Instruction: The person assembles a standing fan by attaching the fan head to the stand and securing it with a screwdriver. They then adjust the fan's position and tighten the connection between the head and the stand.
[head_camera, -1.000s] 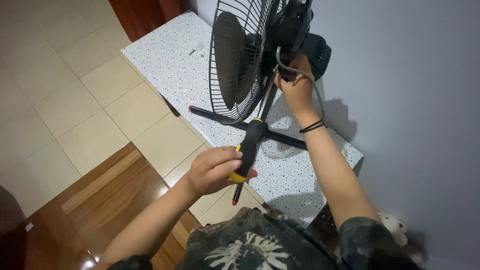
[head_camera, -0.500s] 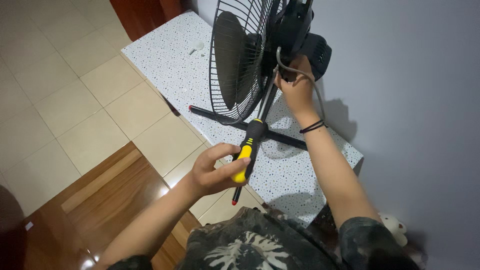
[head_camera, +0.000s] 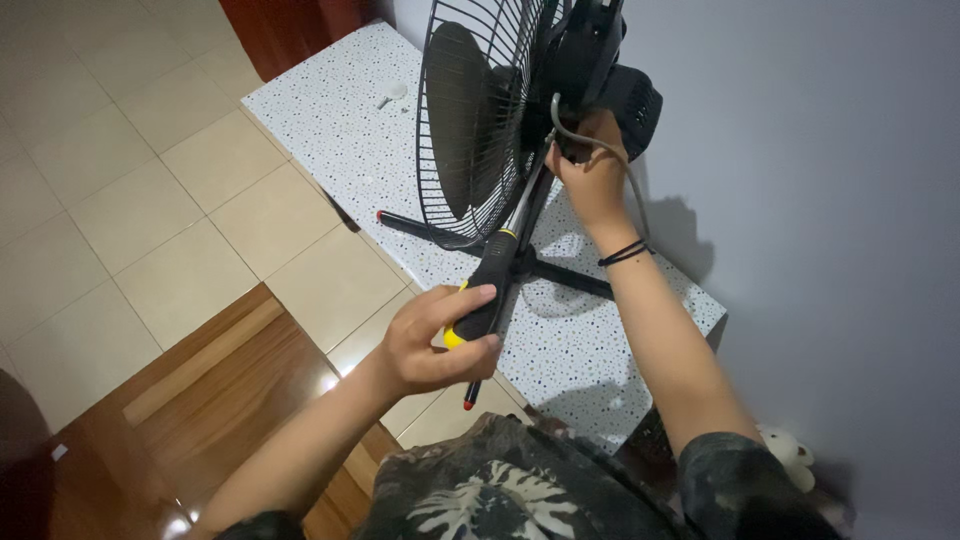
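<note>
Screwdriver (head_camera: 490, 285) in the head view: its black and yellow handle lies near the middle of the frame, clamped in the left hand (head_camera: 435, 340), with the metal shaft running up toward one o'clock and vanishing behind the wire guard of the black fan (head_camera: 480, 120). The tip is hidden there, so I cannot tell what it meets. At about twelve o'clock the right hand (head_camera: 590, 175) is closed on the fan's neck just under the motor housing, with a grey cable (head_camera: 600, 150) looping over its knuckles and a dark band on the wrist. The fan stands on its cross base with red-tipped feet on a speckled white tabletop (head_camera: 320, 110), which stretches from ten o'clock down to four o'clock; a small white object (head_camera: 390, 93) lies on it at eleven o'clock, well apart from the hands. Tiled floor fills the nine o'clock side. Risks, as I judge them: the unseen tip could slip off its seat and jab toward the right hand's fingers or nick the cable, since both sit close to where the shaft ends; hard pushing along the shaft could also rock the fan on its base if the right hand's hold loosens.
</note>
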